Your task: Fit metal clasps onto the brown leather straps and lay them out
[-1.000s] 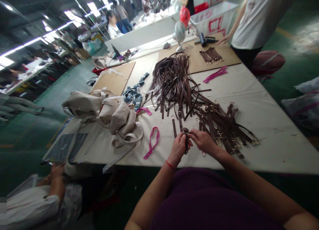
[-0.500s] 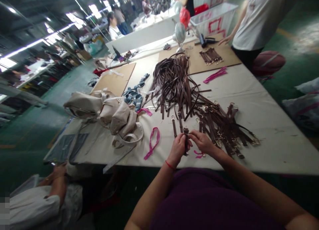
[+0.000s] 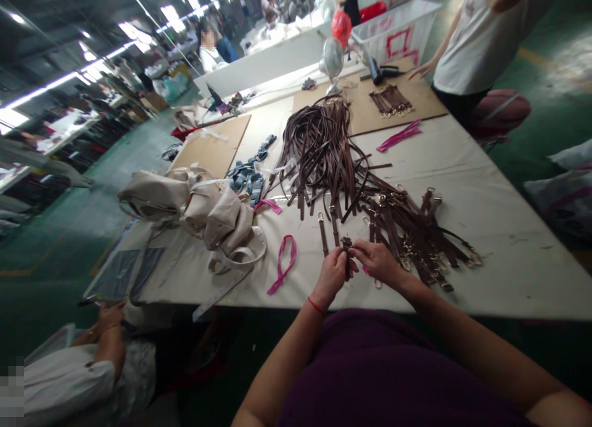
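Between my two hands is a dark brown strap point(image 3: 346, 244), its upper end showing above my fingers. My left hand point(image 3: 333, 271) is closed around it. From the right, my right hand point(image 3: 375, 260) pinches at the same strap near its top, and the fingertips of both hands nearly meet. Two short brown straps with metal fittings point(image 3: 322, 234) lie on the table just beyond my left hand. To the right of my right hand spreads a heap of buckled brown straps point(image 3: 407, 229). A pink ribbon is partly hidden beneath my right hand.
A large bundle of long brown straps point(image 3: 319, 143) lies farther back. Beige bags point(image 3: 208, 208) and a looped pink ribbon point(image 3: 282, 265) are on the left. A small fan point(image 3: 332, 60) stands at the back. One person sits at lower left; another stands at upper right.
My hands stay in nearly the same place on the strap, which now shows less below my left hand. The person at upper right has raised an arm.
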`<move>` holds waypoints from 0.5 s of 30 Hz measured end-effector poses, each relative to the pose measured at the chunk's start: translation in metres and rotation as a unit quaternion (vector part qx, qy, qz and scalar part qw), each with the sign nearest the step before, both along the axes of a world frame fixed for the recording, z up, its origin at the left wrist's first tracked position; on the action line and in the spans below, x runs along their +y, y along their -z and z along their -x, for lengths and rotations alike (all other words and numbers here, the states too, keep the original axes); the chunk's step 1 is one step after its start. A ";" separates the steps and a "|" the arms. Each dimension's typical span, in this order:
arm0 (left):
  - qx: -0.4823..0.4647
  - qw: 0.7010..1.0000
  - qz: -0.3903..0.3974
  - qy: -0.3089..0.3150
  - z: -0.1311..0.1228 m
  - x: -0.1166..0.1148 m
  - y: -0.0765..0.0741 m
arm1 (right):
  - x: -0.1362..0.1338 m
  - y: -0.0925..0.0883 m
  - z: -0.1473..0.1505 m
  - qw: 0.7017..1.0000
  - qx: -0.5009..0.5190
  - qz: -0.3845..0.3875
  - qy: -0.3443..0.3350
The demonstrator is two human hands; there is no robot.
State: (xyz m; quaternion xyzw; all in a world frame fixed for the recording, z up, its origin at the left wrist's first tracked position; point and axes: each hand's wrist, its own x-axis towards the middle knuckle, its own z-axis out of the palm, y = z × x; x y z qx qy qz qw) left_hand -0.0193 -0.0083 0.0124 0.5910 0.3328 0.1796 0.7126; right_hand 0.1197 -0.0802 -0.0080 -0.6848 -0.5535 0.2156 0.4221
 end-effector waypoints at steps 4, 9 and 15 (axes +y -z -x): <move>-0.013 0.999 0.037 -0.003 0.001 0.002 0.001 | -0.001 0.001 -0.003 0.994 0.112 -0.006 0.000; -0.034 0.998 0.058 -0.001 0.000 0.002 0.003 | -0.005 0.000 -0.002 0.999 0.020 0.030 -0.025; -0.023 0.999 0.045 0.001 -0.002 -0.001 0.001 | -0.004 0.001 0.000 0.997 -0.067 0.038 -0.016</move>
